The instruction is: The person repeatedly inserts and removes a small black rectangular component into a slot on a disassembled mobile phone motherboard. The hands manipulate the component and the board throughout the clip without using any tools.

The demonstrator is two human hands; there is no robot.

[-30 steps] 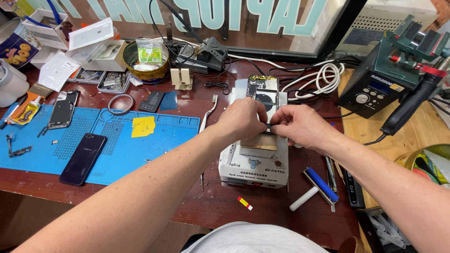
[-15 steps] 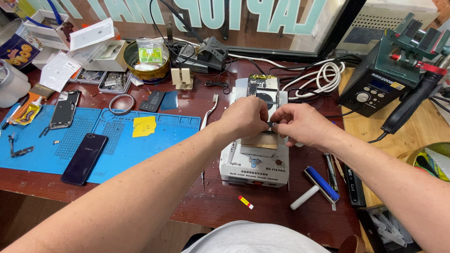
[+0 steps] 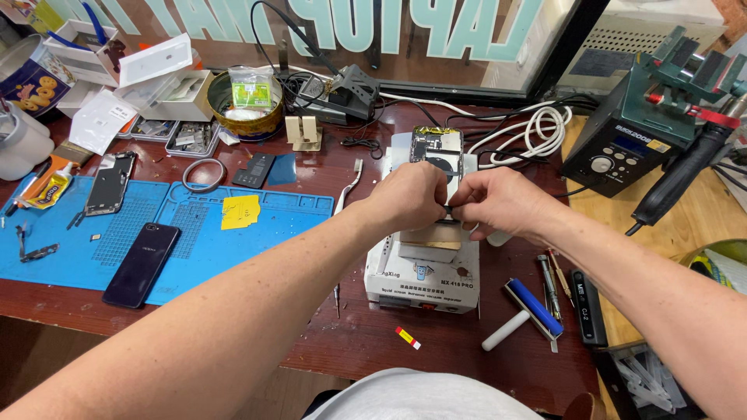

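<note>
Left hand (image 3: 411, 196) and right hand (image 3: 498, 201) grip the opened phone (image 3: 437, 152) on the white-labelled heater box (image 3: 424, 274); yellow note (image 3: 240, 211) lies left

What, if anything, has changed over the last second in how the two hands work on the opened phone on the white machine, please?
Almost nothing has visibly changed. The left hand and right hand stay pressed together over the lower end of the opened phone, which still lies on the white machine; neither has taken hold of anything new or let go. The dark phone on the blue mat and the tools at the right lie as before.
</note>
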